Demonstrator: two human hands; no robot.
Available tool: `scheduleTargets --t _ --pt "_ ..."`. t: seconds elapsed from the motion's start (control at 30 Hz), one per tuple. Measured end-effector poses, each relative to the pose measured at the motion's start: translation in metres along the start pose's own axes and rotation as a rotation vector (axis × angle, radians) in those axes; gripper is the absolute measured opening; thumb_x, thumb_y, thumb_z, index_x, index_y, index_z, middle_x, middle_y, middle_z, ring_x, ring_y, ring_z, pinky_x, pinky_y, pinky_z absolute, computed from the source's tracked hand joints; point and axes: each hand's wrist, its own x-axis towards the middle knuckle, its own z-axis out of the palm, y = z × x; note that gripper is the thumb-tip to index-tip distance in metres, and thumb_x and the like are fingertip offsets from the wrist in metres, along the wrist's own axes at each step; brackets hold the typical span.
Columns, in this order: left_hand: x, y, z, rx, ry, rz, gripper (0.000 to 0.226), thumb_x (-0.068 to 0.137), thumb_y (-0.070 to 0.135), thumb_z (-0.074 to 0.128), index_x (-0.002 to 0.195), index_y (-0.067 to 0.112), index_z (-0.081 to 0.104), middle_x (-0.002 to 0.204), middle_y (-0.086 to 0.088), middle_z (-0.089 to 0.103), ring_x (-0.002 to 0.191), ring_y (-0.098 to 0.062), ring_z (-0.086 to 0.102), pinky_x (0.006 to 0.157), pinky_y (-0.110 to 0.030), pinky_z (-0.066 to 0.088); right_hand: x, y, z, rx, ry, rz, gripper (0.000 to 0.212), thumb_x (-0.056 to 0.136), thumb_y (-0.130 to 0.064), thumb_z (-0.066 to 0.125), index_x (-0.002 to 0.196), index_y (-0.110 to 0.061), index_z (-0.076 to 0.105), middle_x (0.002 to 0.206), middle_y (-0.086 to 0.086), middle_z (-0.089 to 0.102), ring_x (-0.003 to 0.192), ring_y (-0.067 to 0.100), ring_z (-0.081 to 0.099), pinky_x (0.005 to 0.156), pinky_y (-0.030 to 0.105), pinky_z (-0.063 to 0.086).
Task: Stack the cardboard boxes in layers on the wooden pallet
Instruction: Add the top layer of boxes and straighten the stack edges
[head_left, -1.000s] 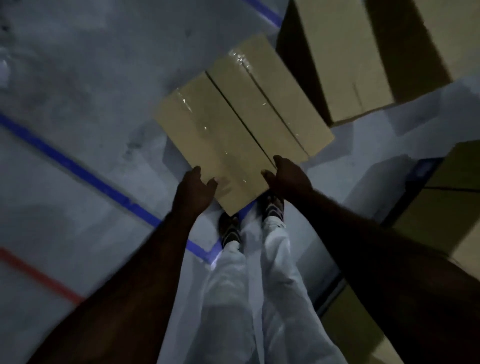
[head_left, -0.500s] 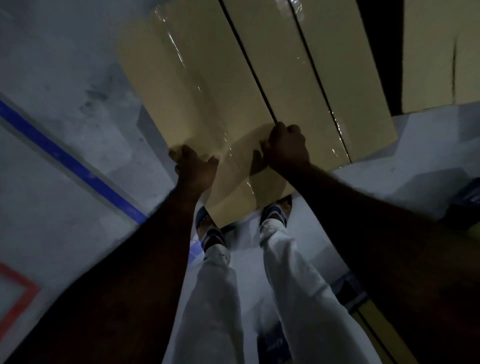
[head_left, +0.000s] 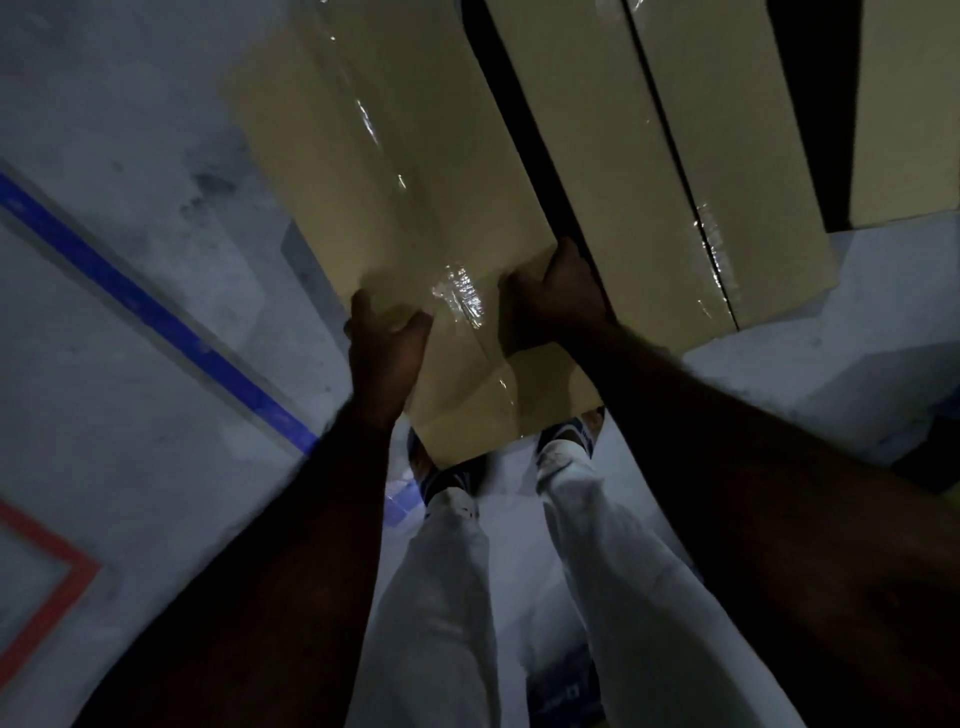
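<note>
A taped cardboard box (head_left: 395, 171) stands on the grey floor right in front of me, its near end over my shoes. My left hand (head_left: 384, 343) grips its near left corner, thumb on top. My right hand (head_left: 558, 291) grips its near right edge, fingers curled into the dark gap beside a second taped box (head_left: 670, 171). No wooden pallet shows in this view.
A third cardboard box (head_left: 904, 114) stands at the top right. A blue floor line (head_left: 156, 312) runs diagonally on the left and a red line (head_left: 57, 587) marks the lower left. My white trouser legs (head_left: 441, 613) fill the bottom centre. A dark object (head_left: 930, 457) lies at right.
I have bent lower, so the boxes look larger. My hands shifted from resting on the box's near end to gripping its corners, and a gap has opened beside the second box.
</note>
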Motion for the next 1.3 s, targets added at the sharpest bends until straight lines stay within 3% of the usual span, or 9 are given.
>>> scheduleTargets --t 0.07,0.17,0.23,0.3,0.43,0.83,1.03,1.3 --pt "-0.01 0.012 -0.011 0.068 0.0 0.029 0.094 0.079 0.05 0.072 0.155 0.024 0.023 0.148 -0.012 0.038 0.13 -0.033 0.045 0.105 -0.038 0.041 -0.008 -0.008 -0.005 0.006 0.008 -0.014 0.101 0.064 -0.07 0.059 0.145 -0.013 0.039 0.14 0.011 0.053 0.126 0.035 0.054 0.103 0.053 0.046" --pt "-0.048 0.037 -0.036 0.269 0.027 0.079 0.1 0.081 0.059 0.07 0.157 0.024 0.016 0.153 -0.018 0.023 0.134 -0.042 0.034 0.109 -0.051 0.037 -0.046 -0.024 -0.027 -0.069 0.017 -0.07 0.106 0.074 -0.07 0.063 0.155 -0.016 0.021 0.146 0.015 0.044 0.13 0.038 0.049 0.105 0.055 0.043" --pt "-0.077 0.051 -0.054 0.386 0.062 0.139 0.101 0.078 0.067 0.068 0.157 0.029 0.017 0.155 -0.019 0.013 0.136 -0.043 0.027 0.109 -0.054 0.035 -0.074 -0.029 -0.046 -0.183 -0.013 -0.144 0.107 0.081 -0.069 0.06 0.159 -0.025 0.001 0.148 0.02 0.037 0.13 0.041 0.046 0.104 0.052 0.043" --pt "-0.111 0.068 -0.081 0.452 0.087 0.174 0.1 0.075 0.073 0.065 0.155 0.036 0.019 0.157 -0.017 0.006 0.138 -0.041 0.02 0.11 -0.056 0.03 -0.114 -0.038 -0.073 -0.272 -0.053 -0.233 0.1 0.084 -0.073 0.053 0.157 -0.037 -0.005 0.148 0.022 0.034 0.128 0.043 0.045 0.101 0.05 0.044" --pt "-0.184 0.112 -0.138 0.539 0.134 0.262 0.095 0.074 0.075 0.064 0.153 0.037 0.027 0.155 -0.017 0.011 0.134 -0.044 0.023 0.109 -0.056 0.033 -0.194 -0.068 -0.136 -0.322 0.006 -0.278 0.091 0.084 -0.078 0.048 0.156 -0.044 0.005 0.142 0.019 0.039 0.124 0.041 0.048 0.098 0.046 0.046" --pt "-0.355 0.216 -0.257 0.605 0.157 0.496 0.097 0.067 0.078 0.07 0.147 0.037 0.033 0.149 -0.015 0.019 0.128 -0.043 0.029 0.1 -0.052 0.038 -0.372 -0.12 -0.26 -0.127 0.209 -0.284 0.095 0.077 -0.082 0.053 0.155 -0.041 0.017 0.141 0.019 0.045 0.125 0.039 0.051 0.1 0.042 0.046" --pt "-0.412 0.253 -0.272 0.694 0.087 0.754 0.098 0.066 0.08 0.067 0.146 0.033 0.035 0.147 -0.017 0.022 0.128 -0.044 0.029 0.1 -0.05 0.037 -0.445 -0.105 -0.3 0.015 0.423 -0.216 0.098 0.072 -0.086 0.053 0.153 -0.041 0.021 0.146 0.013 0.043 0.125 0.035 0.052 0.101 0.046 0.05" --pt "-0.492 0.282 -0.242 0.809 -0.049 1.161 0.097 0.064 0.082 0.068 0.143 0.033 0.039 0.15 -0.017 0.025 0.129 -0.043 0.031 0.101 -0.052 0.037 -0.525 -0.042 -0.32 0.245 0.698 0.005 0.099 0.069 -0.085 0.057 0.151 -0.04 0.025 0.137 0.011 0.048 0.119 0.032 0.055 0.094 0.042 0.053"
